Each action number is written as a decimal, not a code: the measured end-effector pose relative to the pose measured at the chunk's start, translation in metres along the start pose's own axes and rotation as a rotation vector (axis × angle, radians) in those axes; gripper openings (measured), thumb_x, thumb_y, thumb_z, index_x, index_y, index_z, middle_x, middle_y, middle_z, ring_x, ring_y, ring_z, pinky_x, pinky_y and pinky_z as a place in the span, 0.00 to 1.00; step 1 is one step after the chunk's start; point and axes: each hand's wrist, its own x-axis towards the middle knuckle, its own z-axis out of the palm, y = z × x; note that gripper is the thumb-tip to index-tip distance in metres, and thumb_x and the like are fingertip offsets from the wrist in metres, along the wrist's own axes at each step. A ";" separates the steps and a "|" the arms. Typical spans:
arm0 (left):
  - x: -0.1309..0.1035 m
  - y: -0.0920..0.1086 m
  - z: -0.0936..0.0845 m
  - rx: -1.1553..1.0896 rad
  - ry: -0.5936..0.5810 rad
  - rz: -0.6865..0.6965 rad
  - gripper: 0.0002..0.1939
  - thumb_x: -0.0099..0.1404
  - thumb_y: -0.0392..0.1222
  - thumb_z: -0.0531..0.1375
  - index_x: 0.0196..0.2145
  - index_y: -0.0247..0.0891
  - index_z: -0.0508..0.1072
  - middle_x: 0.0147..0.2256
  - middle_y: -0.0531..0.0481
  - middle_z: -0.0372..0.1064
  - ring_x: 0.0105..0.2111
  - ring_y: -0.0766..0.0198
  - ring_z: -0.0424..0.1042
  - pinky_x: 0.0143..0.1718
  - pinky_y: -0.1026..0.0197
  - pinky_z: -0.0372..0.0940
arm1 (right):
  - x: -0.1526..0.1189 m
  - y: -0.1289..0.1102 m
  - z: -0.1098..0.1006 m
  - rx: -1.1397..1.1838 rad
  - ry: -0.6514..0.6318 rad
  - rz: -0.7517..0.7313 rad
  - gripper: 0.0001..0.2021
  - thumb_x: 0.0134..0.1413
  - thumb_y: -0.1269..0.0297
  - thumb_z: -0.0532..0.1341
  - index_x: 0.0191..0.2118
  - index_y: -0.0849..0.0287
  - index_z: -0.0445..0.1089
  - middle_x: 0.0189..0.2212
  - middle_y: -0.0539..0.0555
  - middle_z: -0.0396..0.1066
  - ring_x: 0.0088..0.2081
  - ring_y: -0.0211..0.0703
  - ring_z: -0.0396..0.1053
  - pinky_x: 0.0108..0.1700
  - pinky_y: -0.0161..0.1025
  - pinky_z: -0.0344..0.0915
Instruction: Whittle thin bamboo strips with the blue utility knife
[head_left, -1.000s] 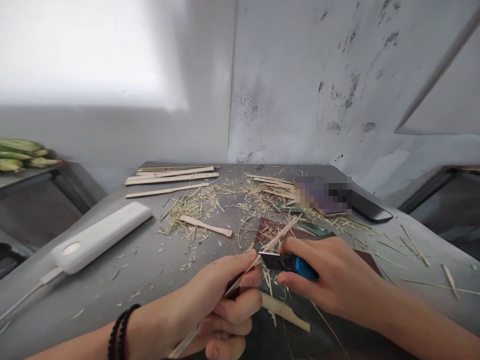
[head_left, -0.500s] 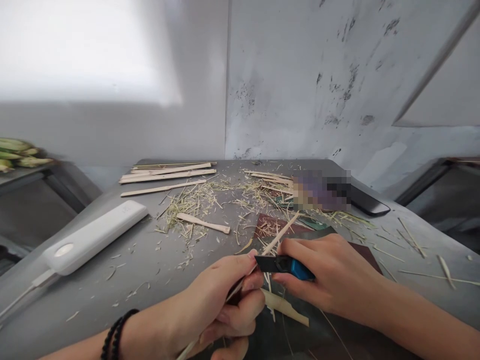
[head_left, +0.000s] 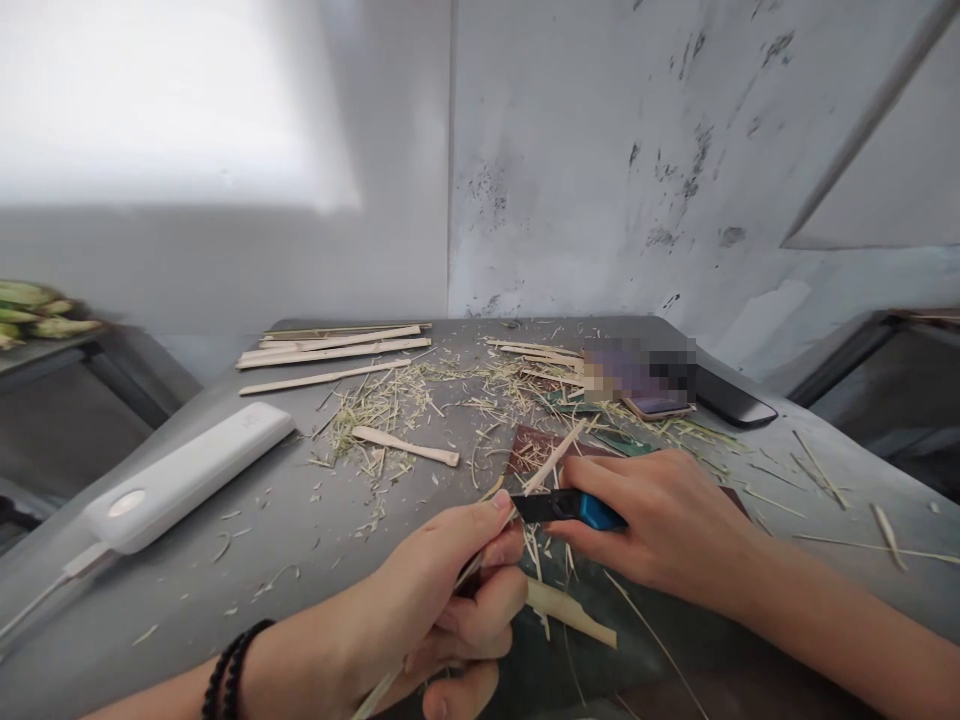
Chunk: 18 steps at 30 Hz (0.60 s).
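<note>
My left hand [head_left: 457, 590], with black beads at the wrist, is closed round a thin pale strip [head_left: 379, 690] whose lower end sticks out below the fingers. In my right hand [head_left: 660, 515] is a blue and black knife [head_left: 600, 510]. Its dark blade lies against the strip by my left thumb tip. Beyond the blade a pale stick end [head_left: 555, 458] slants up to the right. Under the hands a broad pale piece [head_left: 574, 612] lies on a dark sheet.
On the grey table [head_left: 247, 600] lie a white device [head_left: 195, 475] with a cable, long pale strips [head_left: 337, 352], a short stick [head_left: 405, 445], scattered shavings [head_left: 375, 410] and a black phone [head_left: 731, 395]. A partly blurred phone lies beside it.
My right hand and the knife have shifted slightly up and left. The slanting stick end has moved a little down and left. My left hand keeps its grip.
</note>
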 end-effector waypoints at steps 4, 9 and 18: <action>-0.001 -0.002 -0.002 -0.002 -0.007 -0.011 0.23 0.80 0.58 0.43 0.30 0.44 0.58 0.15 0.64 0.42 0.13 0.71 0.35 0.11 0.75 0.52 | 0.001 0.001 -0.002 -0.051 0.032 0.016 0.27 0.73 0.38 0.48 0.36 0.55 0.67 0.26 0.49 0.73 0.26 0.42 0.71 0.29 0.42 0.44; -0.001 -0.003 -0.003 -0.009 0.015 -0.013 0.24 0.78 0.62 0.48 0.30 0.44 0.58 0.16 0.64 0.41 0.14 0.71 0.33 0.11 0.75 0.49 | 0.002 0.005 -0.006 -0.092 0.076 -0.010 0.26 0.72 0.38 0.50 0.34 0.55 0.65 0.24 0.47 0.71 0.23 0.40 0.69 0.27 0.42 0.43; -0.003 -0.004 -0.001 0.011 0.058 0.016 0.23 0.80 0.58 0.43 0.31 0.44 0.59 0.16 0.64 0.41 0.13 0.70 0.34 0.11 0.74 0.50 | 0.004 0.018 -0.012 -0.135 0.074 -0.023 0.24 0.72 0.40 0.52 0.34 0.55 0.65 0.23 0.47 0.70 0.23 0.40 0.68 0.27 0.40 0.44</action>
